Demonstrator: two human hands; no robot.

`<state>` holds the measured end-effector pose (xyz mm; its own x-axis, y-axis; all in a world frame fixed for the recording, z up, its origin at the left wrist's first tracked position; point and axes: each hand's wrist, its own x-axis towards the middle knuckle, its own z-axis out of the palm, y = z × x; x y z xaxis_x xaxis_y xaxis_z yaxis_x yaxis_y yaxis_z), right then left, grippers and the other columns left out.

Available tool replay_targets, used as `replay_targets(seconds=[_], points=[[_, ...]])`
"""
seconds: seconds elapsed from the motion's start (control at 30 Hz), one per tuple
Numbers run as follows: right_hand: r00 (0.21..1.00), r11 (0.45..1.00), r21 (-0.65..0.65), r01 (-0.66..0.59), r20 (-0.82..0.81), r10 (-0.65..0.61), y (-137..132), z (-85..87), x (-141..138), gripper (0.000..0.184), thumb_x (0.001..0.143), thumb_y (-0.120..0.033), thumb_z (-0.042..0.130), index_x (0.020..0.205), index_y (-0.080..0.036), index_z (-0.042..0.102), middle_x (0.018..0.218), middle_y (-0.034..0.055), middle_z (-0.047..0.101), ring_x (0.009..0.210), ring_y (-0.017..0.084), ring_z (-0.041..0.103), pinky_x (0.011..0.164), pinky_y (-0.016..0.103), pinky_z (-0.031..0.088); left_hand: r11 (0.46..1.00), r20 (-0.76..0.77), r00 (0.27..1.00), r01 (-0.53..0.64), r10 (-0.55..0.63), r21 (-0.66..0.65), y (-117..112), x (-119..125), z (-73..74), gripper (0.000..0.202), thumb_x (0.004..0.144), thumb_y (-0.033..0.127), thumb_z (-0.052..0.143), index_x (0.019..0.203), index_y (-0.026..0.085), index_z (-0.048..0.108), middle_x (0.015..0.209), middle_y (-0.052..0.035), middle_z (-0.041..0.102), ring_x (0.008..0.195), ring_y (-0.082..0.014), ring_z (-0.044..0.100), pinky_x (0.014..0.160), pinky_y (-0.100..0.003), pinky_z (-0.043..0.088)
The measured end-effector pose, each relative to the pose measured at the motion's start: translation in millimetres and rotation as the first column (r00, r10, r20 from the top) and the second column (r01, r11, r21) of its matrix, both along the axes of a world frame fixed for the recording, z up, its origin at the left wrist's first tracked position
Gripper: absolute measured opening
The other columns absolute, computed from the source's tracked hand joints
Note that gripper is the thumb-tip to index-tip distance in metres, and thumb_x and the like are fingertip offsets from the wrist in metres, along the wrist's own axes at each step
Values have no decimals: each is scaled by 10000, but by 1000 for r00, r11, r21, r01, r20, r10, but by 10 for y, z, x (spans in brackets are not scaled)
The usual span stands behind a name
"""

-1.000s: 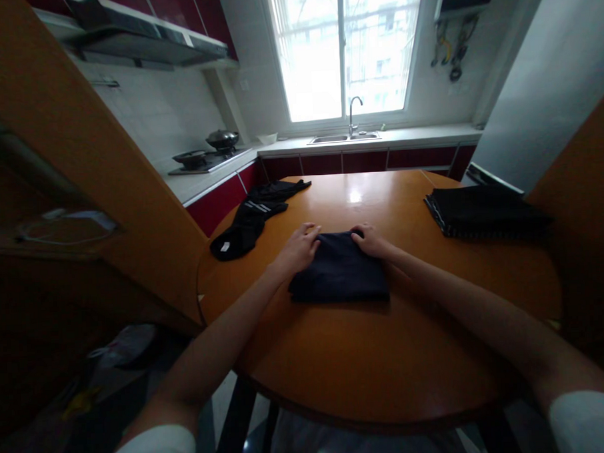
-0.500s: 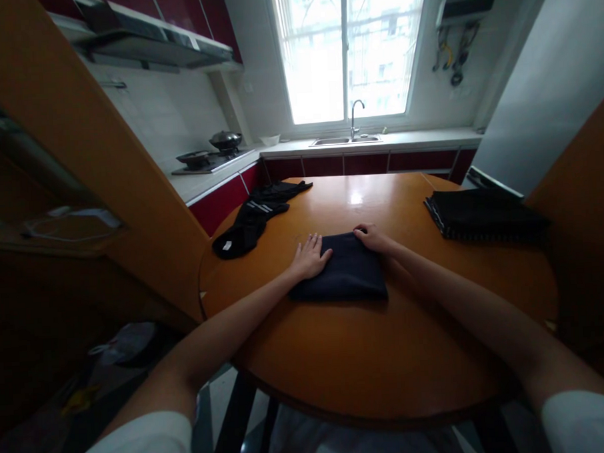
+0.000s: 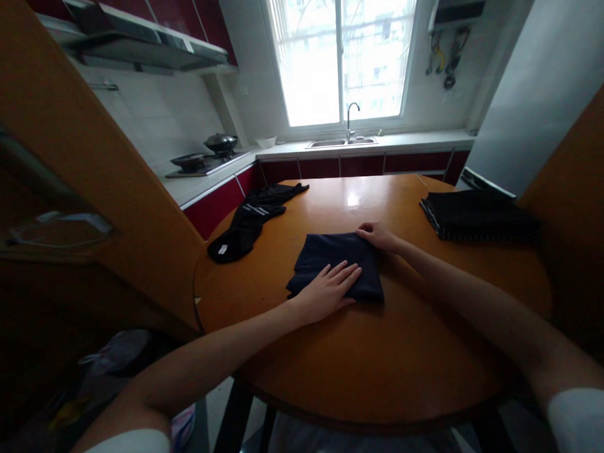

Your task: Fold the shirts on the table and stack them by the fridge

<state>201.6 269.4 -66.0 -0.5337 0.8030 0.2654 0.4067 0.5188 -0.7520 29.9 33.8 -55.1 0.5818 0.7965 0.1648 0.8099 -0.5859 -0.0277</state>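
Observation:
A dark navy garment point(image 3: 328, 249), folded into a flat, roughly square bundle, lies on the wooden table point(image 3: 388, 363) in front of me. Across its near part my left hand point(image 3: 329, 289) rests flat, palm down with the fingers stretched out. At the far right corner my right hand point(image 3: 376, 235) pinches the cloth between thumb and fingers. The left edge of the bundle looks uneven, with layers showing. What kind of garment it is cannot be made out.
A crumpled black garment point(image 3: 235, 239) with white stripes and a white tag lies at the table's left side. A stack of folded black clothes point(image 3: 476, 212) sits at the right. Beyond the table are a counter with a sink point(image 3: 341, 142) and a stove with pans point(image 3: 221, 143).
My left hand has slid from the far left of the navy garment toward its near middle. My right hand keeps its hold at the far right corner. The view has shifted slightly.

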Motion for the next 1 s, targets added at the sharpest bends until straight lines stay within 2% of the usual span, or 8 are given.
replay_targets(seconds=[0.17,0.3,0.43,0.5,0.57,0.7,0.8,1.0], points=[[986,988,18,150,76,-151,-69,78,326,199,867,-319,643,822,-152,740,810,78,758,719,184,675,654,251,500,997,-138,990,13,-2,78,221,-344,30,621,1052,423,434,1606,236,224,1635,-113,325,1538,-271,216,1217,-526,193],[943,949,20,314,112,-314,-425,126,715,202,873,-337,658,805,-154,712,831,112,752,723,200,689,624,263,501,984,-168,973,-138,157,116,551,-794,107,584,1027,311,475,1584,281,303,1640,-92,321,1542,-301,193,1214,-588,161],[993,933,-339,120,37,-114,-1148,160,856,232,904,-388,617,839,-173,671,769,84,745,635,181,689,545,250,508,912,-66,911,-400,406,93,888,-1074,266,607,964,125,427,1560,219,362,1625,-130,342,1519,-331,255,1179,-600,260],[994,827,-553,-105,-23,110,-1452,233,815,264,908,-430,603,860,-179,670,766,73,751,623,175,701,531,241,512,890,51,894,-448,445,87,960,-974,349,578,955,105,387,1530,164,409,1579,-159,412,1481,-309,341,1178,-543,304],[976,788,-586,-191,-29,215,-1552,357,752,292,890,-440,620,775,-176,669,712,68,737,573,158,679,503,226,491,913,165,905,-405,391,57,947,-697,396,510,988,169,363,1485,144,471,1519,-161,488,1430,-277,423,1184,-468,322],[997,960,-269,72,16,-70,-1132,591,680,200,850,-266,638,677,-171,671,656,47,705,576,139,628,518,209,464,969,254,938,-206,236,-139,765,63,345,542,1020,460,404,1480,183,483,1536,-150,476,1443,-315,406,1185,-465,305],[955,930,-227,290,133,-265,-727,612,639,172,811,-178,652,640,-159,655,601,37,658,593,146,600,496,207,425,943,252,940,-151,230,-297,621,469,245,661,976,625,426,1510,235,447,1604,-150,373,1494,-396,290,1173,-605,239],[950,867,-417,273,259,-174,-512,553,491,240,760,-214,761,605,-164,584,489,-18,511,442,110,465,418,229,379,962,110,993,-13,45,-274,400,720,142,803,939,689,445,1565,191,363,1639,-186,270,1519,-408,213,1184,-623,176]])
